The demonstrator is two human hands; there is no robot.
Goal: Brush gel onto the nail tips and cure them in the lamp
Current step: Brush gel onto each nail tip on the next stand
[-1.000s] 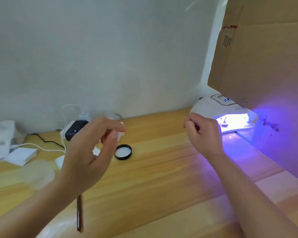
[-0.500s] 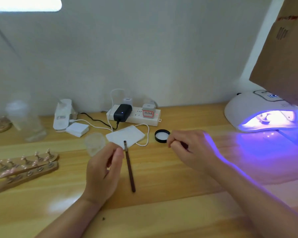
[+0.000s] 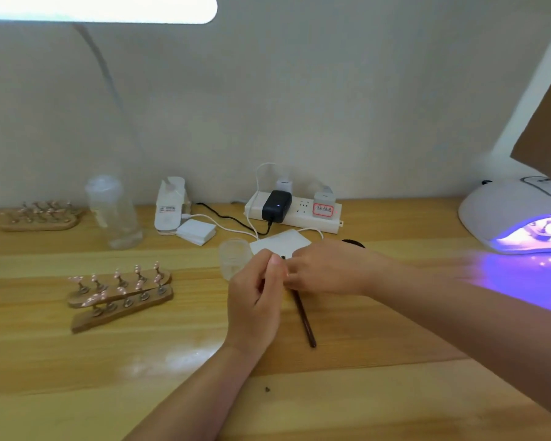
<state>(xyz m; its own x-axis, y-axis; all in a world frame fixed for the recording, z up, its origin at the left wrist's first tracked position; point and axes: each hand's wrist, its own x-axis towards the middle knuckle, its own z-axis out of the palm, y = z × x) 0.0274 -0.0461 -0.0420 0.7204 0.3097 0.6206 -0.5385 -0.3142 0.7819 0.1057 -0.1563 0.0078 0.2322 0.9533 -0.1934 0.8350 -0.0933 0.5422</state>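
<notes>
Table: pale wood, bare at the near edge.
Brush: thin dark stick, lower end free near the table, upper end gripped by the left hand; light and stiff, best pinched on the handle, clear of the bristle end.
Left hand: fingers curled, thumb and forefinger pinching the brush top.
Right hand: fingers bent, tips meeting the left hand at the brush top; whether pinching something small, cannot tell.
Tip racks: two wooden bars left of the hands, pink nail tips upright on small stands; tips light, thin, likely smeary once gelled, so better lifted by the bar or a stand, not by the tip.
Gel pot: small clear jar just beyond the left hand, open; black lid partly hidden behind the right hand.
Lamp: white dome at far right, lit violet, one stand with a tip inside.
Pad: white, flat, behind the hands.
Power strip: by the wall, black adapter plugged in.
Bottle: clear, far left, near a third rack.
</notes>
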